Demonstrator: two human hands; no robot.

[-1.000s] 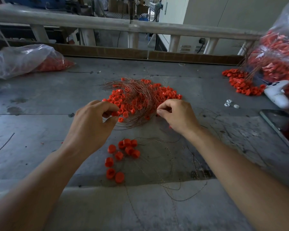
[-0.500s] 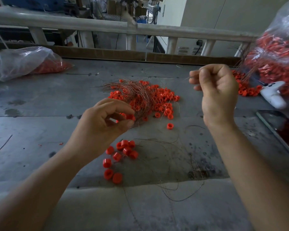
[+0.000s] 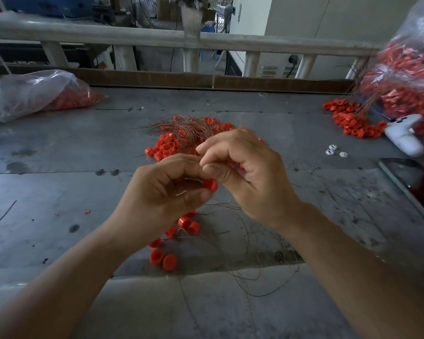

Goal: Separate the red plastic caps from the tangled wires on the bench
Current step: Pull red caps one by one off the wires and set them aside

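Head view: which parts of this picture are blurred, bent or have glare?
Head view: the plastic bag at the right edge is smeared by blur; the red cap between the left hand and the right hand is sharp; the railing bows from wide-angle distortion; soft glare lies on the bench.

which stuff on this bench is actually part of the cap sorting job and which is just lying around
Part of the job:
- red cap pinched in the left hand, right hand working at it
- tangled wires and caps pile
- loose separated caps
- bags of caps, left and right

Just lying about:
- white game controller
- small white pieces
- dark phone or tablet
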